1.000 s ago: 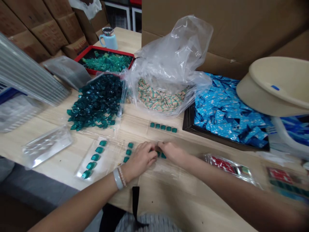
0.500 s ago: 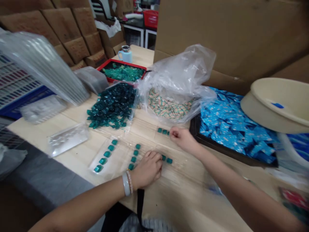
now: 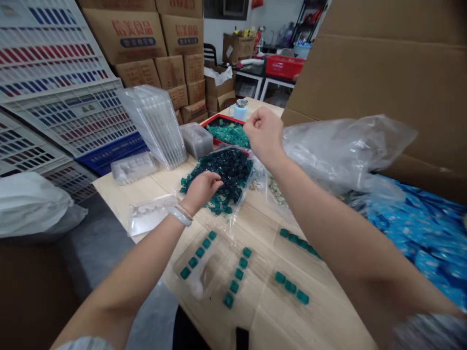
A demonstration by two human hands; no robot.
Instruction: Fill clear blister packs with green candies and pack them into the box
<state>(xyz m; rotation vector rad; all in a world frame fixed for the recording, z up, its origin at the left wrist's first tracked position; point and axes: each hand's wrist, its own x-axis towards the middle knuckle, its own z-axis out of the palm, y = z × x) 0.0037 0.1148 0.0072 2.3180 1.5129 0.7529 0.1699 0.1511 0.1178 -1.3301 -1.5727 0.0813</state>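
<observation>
My left hand point(image 3: 202, 190) hovers over the near left side of a pile of dark teal candy-like cubes point(image 3: 233, 170), its fingers curled together. My right hand point(image 3: 265, 133) is raised, closed into a fist, in front of the red-rimmed tray point(image 3: 215, 118) of lighter green pieces. What either hand holds, if anything, is hidden. Clear plastic trays on the table carry rows of teal cubes: a left row point(image 3: 200, 252), a middle row point(image 3: 239, 274), a short row of three point(image 3: 290, 286), and a back row point(image 3: 299, 241) partly behind my right forearm.
An unfilled clear tray point(image 3: 151, 214) lies by the left table edge. Behind it stand stacked clear trays point(image 3: 156, 129) and plastic crates point(image 3: 76, 102). A clear bag point(image 3: 328, 150) and blue packets point(image 3: 419, 228) are on the right. A blue mug point(image 3: 239, 112) stands at the back.
The view has swung left. My left hand went from the tray rows to the teal pile. My right hand left the back row and rose toward the red-rimmed tray.
</observation>
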